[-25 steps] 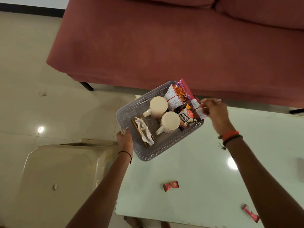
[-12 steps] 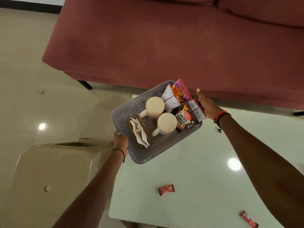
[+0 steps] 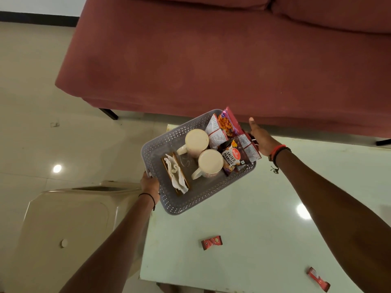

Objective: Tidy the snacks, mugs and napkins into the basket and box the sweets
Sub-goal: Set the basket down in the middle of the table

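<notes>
A grey perforated basket (image 3: 203,199) is held above the corner of the pale glass table (image 3: 254,240). My left hand (image 3: 149,185) grips its near-left end. My right hand (image 3: 261,137) holds the far-right end, thumb pointing up, fingers hidden behind the snack packs. Inside the basket are two cream mugs (image 3: 197,141) (image 3: 210,162), a white napkin on a brown holder (image 3: 176,176), a salted peanuts pack (image 3: 231,158) and other snack packets (image 3: 228,123). Two red wrapped sweets (image 3: 212,242) (image 3: 318,279) lie on the table.
A maroon sofa (image 3: 211,60) stands close behind the table. A beige plastic chair (image 3: 63,218) sits at the table's left side. The tiled floor (image 3: 31,102) spreads to the left. No box is in view.
My right hand moved from the snack packs to the basket's far-right end. The basket shifted slightly left with both hands on it.
</notes>
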The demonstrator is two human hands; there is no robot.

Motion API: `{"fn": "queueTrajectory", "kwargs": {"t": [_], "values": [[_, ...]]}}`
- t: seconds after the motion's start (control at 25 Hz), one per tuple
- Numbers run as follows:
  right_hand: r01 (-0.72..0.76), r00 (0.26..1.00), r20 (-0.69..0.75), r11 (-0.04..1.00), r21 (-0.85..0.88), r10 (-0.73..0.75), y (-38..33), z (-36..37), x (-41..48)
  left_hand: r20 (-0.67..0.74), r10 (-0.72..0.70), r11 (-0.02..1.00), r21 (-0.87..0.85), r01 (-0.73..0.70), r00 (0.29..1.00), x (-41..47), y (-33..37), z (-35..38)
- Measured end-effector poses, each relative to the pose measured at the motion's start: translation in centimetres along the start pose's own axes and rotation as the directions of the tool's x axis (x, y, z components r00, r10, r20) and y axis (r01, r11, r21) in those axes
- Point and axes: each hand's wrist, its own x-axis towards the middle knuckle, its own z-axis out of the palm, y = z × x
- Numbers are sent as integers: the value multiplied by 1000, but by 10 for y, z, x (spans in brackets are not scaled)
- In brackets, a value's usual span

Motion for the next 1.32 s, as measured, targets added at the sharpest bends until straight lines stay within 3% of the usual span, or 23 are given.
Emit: {"fn": "queueTrajectory", "kwargs": {"t": [0.24,0.52,0.72,1.0,1.32], "values": [[-62,995,-57,965,256,79,33,-17,-29,48,50,994,98,-55,998,-31,2,-12],[-16,1000,19,909,417,9,74,-55,-115,126,89,983,150,-108,988,-102,16,-33],[-35,997,-49,888,458,64,101,-78,-190,207,93,971,197,-135,974,-159,24,-44],[61,992,-127,859,509,5,152,-122,-296,311,112,967,183,-175,944,-237,3,-47],[100,973,-224,794,600,47,228,-178,-364,391,122,938,256,-235,912,-321,-31,-11]]}}
